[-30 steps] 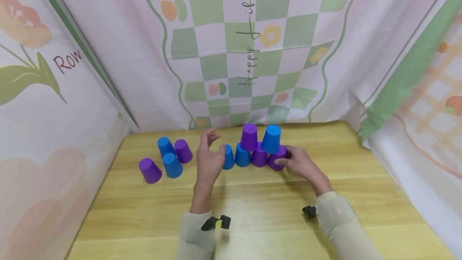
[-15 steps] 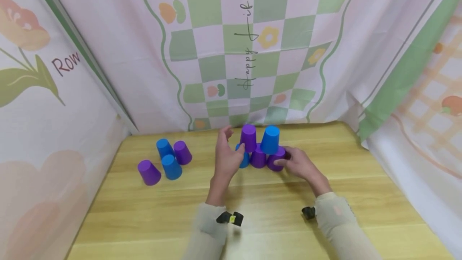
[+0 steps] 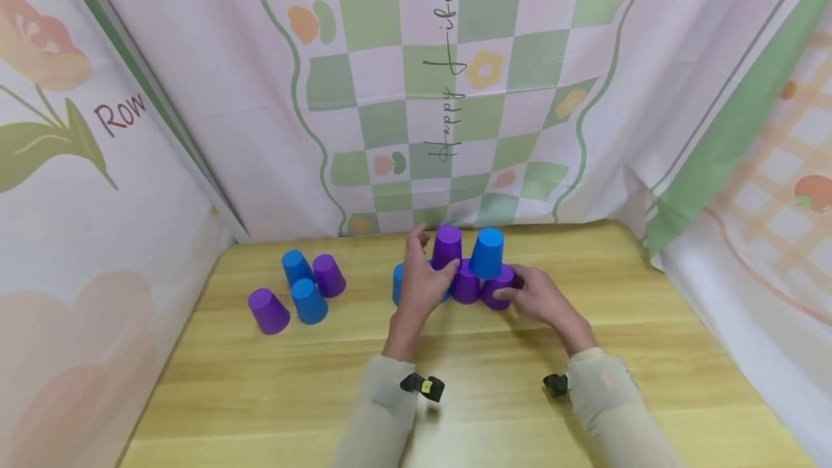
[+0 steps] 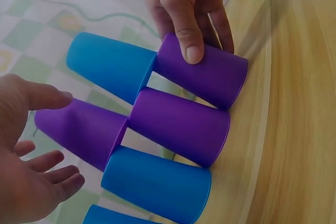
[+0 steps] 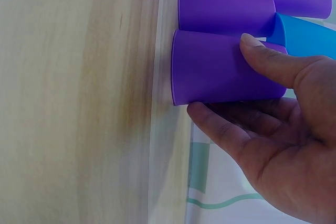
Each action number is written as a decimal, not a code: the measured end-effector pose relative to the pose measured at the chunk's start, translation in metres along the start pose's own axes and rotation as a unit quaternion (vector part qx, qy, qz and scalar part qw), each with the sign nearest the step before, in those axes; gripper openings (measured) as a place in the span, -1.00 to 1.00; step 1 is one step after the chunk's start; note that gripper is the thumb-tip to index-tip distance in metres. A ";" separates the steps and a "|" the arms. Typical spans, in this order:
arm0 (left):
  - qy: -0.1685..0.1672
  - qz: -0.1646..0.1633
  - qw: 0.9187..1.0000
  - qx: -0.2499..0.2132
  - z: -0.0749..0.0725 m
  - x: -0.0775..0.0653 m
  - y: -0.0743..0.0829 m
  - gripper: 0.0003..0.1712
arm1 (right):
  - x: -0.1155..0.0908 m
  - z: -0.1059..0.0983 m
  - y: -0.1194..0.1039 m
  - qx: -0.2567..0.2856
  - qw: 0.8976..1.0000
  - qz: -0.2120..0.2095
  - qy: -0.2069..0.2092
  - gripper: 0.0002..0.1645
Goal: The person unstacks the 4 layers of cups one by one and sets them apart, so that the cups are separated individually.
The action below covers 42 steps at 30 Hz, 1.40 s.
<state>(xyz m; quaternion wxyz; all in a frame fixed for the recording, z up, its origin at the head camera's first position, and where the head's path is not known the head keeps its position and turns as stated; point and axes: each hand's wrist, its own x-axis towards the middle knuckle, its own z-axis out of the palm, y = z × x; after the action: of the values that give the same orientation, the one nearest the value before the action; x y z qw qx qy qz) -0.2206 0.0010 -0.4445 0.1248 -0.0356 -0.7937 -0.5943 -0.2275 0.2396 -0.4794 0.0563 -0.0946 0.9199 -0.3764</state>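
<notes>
"Hands?"

"My right hand [image 3: 536,295] grips the end purple cup [image 5: 210,69] of the lower row [image 3: 465,287], on the counter [image 3: 487,381]. My left hand [image 3: 425,285] is loosely spread at the upper purple cup [image 3: 447,245], stacked above; contact unclear from this angle."

"Step?"

"Aligning the upper purple cup, I judge. Next calls for a light nudge, lower row steadied."

"Writing?"

"Backdrop [image 3: 432,118]: 'Happy Life'; left panel [image 3: 97,208]: 'Row'. Neither cup shows any."

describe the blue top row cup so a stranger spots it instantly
On the wooden table, find the two-tier stack of cups beside the right hand. In its upper pair, take the right one: the blue cup, straddling two lower purple cups. It is that pair's only blue one; its neighbour is the upper purple cup.
</notes>
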 end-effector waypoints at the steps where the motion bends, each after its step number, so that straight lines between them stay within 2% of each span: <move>1: 0.002 0.002 1.000 0.002 0.002 0.001 0.000 -0.04 | 0.000 0.000 0.000 0.000 1.000 0.000 0.002 -0.40; 8: 0.017 0.022 1.000 0.012 0.013 0.006 -0.004 -0.09 | -0.001 0.000 0.000 0.002 1.000 -0.014 0.008 -0.39; 15: 0.017 0.022 1.000 0.009 0.018 0.006 -0.006 -0.13 | -0.001 0.000 -0.002 0.003 1.000 -0.010 0.007 -0.39; 25: 0.015 0.012 1.000 0.020 0.019 0.006 -0.006 -0.27 | -0.001 0.000 -0.001 -0.002 1.000 -0.010 0.007 -0.38; 34: 0.010 0.002 1.000 0.029 0.019 0.006 -0.007 -0.29 | 0.000 0.000 -0.001 -0.004 1.000 -0.006 0.005 -0.37; 42: 0.017 0.016 1.000 0.020 0.020 0.004 -0.007 -0.29 | 0.000 0.000 -0.001 -0.002 1.000 -0.009 0.007 -0.38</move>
<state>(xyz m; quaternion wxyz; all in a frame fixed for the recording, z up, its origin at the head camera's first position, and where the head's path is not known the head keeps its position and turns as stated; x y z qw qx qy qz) -0.2294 0.0175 -0.4551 0.1486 -0.0359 -0.8023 -0.5770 -0.2269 0.2392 -0.4788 0.0464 -0.1004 0.9203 -0.3752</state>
